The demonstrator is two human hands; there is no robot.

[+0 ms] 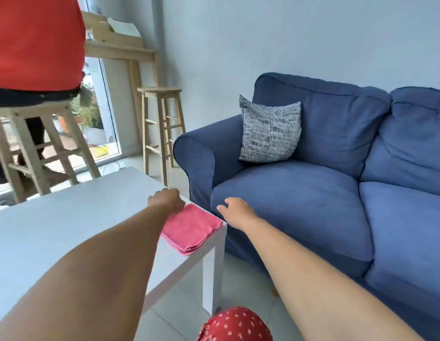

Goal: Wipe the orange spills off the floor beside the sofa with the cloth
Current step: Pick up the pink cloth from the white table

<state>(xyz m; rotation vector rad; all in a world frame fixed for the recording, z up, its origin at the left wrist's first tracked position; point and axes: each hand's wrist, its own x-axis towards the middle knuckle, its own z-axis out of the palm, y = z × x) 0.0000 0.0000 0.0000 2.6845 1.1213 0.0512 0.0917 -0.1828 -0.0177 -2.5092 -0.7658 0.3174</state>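
Observation:
A folded pink cloth [193, 228] lies on the near right corner of a white low table [66, 225]. My left hand [168, 199] rests on the table edge just behind the cloth, fingers curled down, touching the cloth's far corner at most. My right hand [235, 211] hovers in the air between the cloth and the blue sofa [312, 198], fingers loosely apart, holding nothing. A small orange spot [274, 293] shows on the tiled floor between table and sofa, partly hidden by my right forearm.
A patterned cushion [269, 130] leans in the sofa's left corner. A wooden stool [161, 126] stands by the wall behind the table. A person in a red top [36, 43] sits on another stool [39, 146] at far left. My red-patterned knee [235, 324] is at the bottom.

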